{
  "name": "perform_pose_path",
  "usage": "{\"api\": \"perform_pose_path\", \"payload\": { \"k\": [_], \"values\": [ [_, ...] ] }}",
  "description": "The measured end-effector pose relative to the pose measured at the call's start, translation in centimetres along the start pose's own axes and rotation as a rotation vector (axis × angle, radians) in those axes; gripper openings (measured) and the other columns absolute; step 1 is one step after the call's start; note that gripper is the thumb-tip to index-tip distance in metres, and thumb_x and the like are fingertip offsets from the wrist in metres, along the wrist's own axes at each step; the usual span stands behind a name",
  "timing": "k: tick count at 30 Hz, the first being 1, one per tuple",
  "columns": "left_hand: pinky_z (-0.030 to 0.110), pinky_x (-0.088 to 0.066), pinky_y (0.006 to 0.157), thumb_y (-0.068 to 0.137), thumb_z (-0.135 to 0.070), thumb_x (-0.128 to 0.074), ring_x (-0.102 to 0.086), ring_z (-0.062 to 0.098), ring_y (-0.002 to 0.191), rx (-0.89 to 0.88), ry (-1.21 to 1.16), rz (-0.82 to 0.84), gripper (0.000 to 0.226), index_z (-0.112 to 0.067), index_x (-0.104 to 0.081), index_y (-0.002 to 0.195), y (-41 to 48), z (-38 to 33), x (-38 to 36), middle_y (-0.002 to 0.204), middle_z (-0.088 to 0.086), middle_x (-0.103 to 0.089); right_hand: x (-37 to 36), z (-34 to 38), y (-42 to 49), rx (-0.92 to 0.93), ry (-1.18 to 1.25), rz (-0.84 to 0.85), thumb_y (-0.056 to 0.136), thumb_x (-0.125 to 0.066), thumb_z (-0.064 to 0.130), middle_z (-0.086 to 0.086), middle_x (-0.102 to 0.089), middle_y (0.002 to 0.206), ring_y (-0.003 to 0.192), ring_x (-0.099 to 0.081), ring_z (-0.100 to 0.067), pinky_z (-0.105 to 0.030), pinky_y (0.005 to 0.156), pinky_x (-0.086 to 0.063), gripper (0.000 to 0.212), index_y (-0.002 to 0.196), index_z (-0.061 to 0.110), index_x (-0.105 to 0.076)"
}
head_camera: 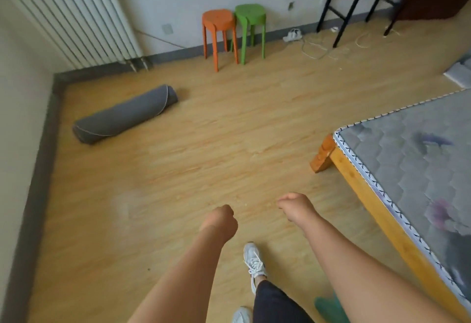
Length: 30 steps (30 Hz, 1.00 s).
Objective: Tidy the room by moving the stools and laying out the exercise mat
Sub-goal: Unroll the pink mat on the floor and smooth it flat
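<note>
Looking down from the head view, I see both of my bare forearms reaching forward over a pale wooden floor (204, 149). My left hand (224, 220) is curled into a fist with nothing in it. My right hand (295, 208), just beside it, is curled the same way and is also empty. Below them, one of my white trainers (253, 261) is planted on the boards. The exercise mat (125, 116), grey and rolled into a tube, lies on the floor to my far left, close to the side wall and below a white radiator (68, 16). It is well apart from both hands. Across the room, an orange stool (218, 20) and a green stool (249, 15) stand upright side by side against the far wall, close enough that they seem to touch. To their right, loose cables (316, 47) trail near the black legs of a table (351, 4). On my right, a grey quilted mattress (420, 157) sits on a wooden bed frame (328, 154).
</note>
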<state>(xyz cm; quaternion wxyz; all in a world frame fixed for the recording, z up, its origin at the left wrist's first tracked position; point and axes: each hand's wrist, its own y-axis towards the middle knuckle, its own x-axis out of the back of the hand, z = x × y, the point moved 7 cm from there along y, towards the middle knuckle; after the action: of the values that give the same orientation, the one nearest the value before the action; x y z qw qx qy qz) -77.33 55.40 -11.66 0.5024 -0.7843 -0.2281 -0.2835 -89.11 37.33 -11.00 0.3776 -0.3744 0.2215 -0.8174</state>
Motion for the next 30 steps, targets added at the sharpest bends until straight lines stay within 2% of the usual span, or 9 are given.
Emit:
{"api": "perform_pose_path", "payload": {
  "k": [2, 7, 10, 14, 18, 22, 26, 30],
  "values": [
    [0.03, -0.047, 0.087, 0.09, -0.014, -0.041, -0.058, 0.026, 0.113, 0.056, -0.039, -0.031, 0.04, -0.017, -0.053, 0.129, 2.0, 1.2, 2.6, 0.129, 0.006, -0.058, -1.6, 3.1, 2.8, 0.034, -0.056, 0.041, 0.083, -0.063, 0.014, 0.002, -0.06, 0.07, 0.078, -0.057, -0.021, -0.028, 0.07, -0.044, 0.011, 0.075, 0.02, -0.066],
    [0.029, -0.046, 0.082, 0.092, -0.016, -0.039, -0.059, 0.025, 0.111, 0.177, -0.12, -0.113, 0.043, -0.018, -0.049, 0.133, 6.2, 3.8, 8.3, 0.129, 0.004, -0.059, -5.7, 10.9, 8.6, 0.126, -0.215, 0.154, 0.085, -0.06, 0.016, 0.001, -0.065, 0.089, 0.087, -0.06, -0.02, -0.025, 0.074, -0.043, 0.012, 0.091, 0.019, -0.069],
    [0.029, -0.047, 0.085, 0.093, -0.018, -0.039, -0.058, 0.025, 0.113, 0.203, -0.18, -0.161, 0.042, -0.018, -0.047, 0.134, 8.4, 5.5, 11.1, 0.13, 0.003, -0.058, -8.6, 15.3, 11.2, 0.172, -0.335, 0.205, 0.086, -0.058, 0.017, 0.0, -0.066, 0.098, 0.095, -0.06, -0.021, -0.025, 0.077, -0.042, 0.015, 0.096, 0.019, -0.069],
    [0.03, -0.047, 0.081, 0.092, -0.015, -0.038, -0.058, 0.024, 0.112, 0.241, -0.229, -0.196, 0.044, -0.018, -0.045, 0.136, 10.6, 8.7, 14.7, 0.131, 0.003, -0.057, -14.2, 20.7, 13.2, 0.217, -0.437, 0.267, 0.084, -0.061, 0.018, 0.001, -0.065, 0.095, 0.091, -0.059, -0.02, -0.025, 0.075, -0.041, 0.01, 0.091, 0.022, -0.067],
    [0.033, -0.047, 0.089, 0.091, -0.013, -0.039, -0.055, 0.025, 0.117, 0.268, -0.236, -0.215, 0.046, -0.017, -0.045, 0.137, 13.7, 13.2, 19.4, 0.136, 0.006, -0.052, -21.8, 26.9, 14.7, 0.26, -0.481, 0.34, 0.082, -0.064, 0.018, 0.001, -0.066, 0.091, 0.088, -0.059, -0.02, -0.025, 0.074, -0.042, 0.007, 0.085, 0.024, -0.066],
    [0.034, -0.046, 0.094, 0.09, -0.011, -0.039, -0.053, 0.026, 0.119, 0.289, -0.243, -0.23, 0.047, -0.018, -0.045, 0.136, 17.4, 18.2, 25.6, 0.136, 0.006, -0.05, -29.5, 32.7, 15.8, 0.294, -0.532, 0.385, 0.082, -0.064, 0.018, 0.001, -0.065, 0.093, 0.09, -0.06, -0.019, -0.023, 0.073, -0.039, 0.009, 0.089, 0.023, -0.066],
    [0.035, -0.048, 0.091, 0.09, -0.01, -0.037, -0.053, 0.026, 0.117, 0.308, -0.211, -0.222, 0.047, -0.018, -0.045, 0.136, 20.1, 23.0, 31.6, 0.135, 0.007, -0.049, -35.4, 38.2, 16.6, 0.314, -0.568, 0.406, 0.083, -0.064, 0.019, 0.001, -0.066, 0.097, 0.092, -0.061, -0.02, -0.023, 0.074, -0.041, 0.009, 0.091, 0.023, -0.065],
    [0.035, -0.048, 0.085, 0.09, -0.01, -0.037, -0.054, 0.026, 0.115, 0.368, -0.166, -0.229, 0.046, -0.017, -0.046, 0.135, 23.4, 26.8, 37.8, 0.134, 0.006, -0.049, -39.1, 43.5, 17.7, 0.331, -0.561, 0.414, 0.084, -0.064, 0.019, 0.003, -0.064, 0.092, 0.082, -0.059, -0.019, -0.024, 0.071, -0.044, 0.008, 0.091, 0.024, -0.064]
  ]
}}
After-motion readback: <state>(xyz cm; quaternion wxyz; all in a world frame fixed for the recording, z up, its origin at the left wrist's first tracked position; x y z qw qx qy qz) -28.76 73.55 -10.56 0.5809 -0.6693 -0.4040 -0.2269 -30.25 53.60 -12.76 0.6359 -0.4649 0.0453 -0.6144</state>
